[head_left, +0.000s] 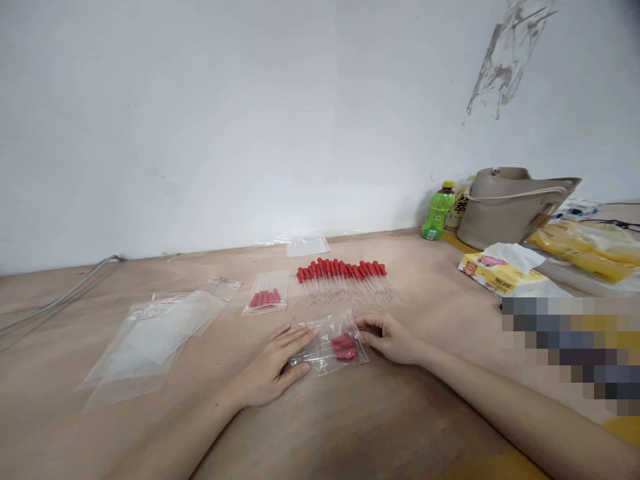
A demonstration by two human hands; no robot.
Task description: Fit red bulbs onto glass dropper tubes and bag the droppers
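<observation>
A clear zip-lock bag (pixel 325 360) with several red-bulbed droppers (pixel 343 345) in it lies on its side between my hands. My left hand (pixel 277 367) rests flat with fingers outstretched over the bag's left end. At the other end, my right hand (pixel 393 337) pinches the edge by the red bulbs. Behind the bag, a row of loose droppers (pixel 340 268) lies side by side, red bulbs towards the wall. Left of that row is a second bag (pixel 273 279) holding several droppers, their bulbs facing me.
Flat clear bags (pixel 145 340) overlap at the left, and another bag (pixel 306 247) lies by the wall. A grey cable (pixel 75 285) runs along the far left. On the right stand a green bottle (pixel 438 212), a beige bucket-shaped bag (pixel 500 210) and a tissue pack (pixel 505 272).
</observation>
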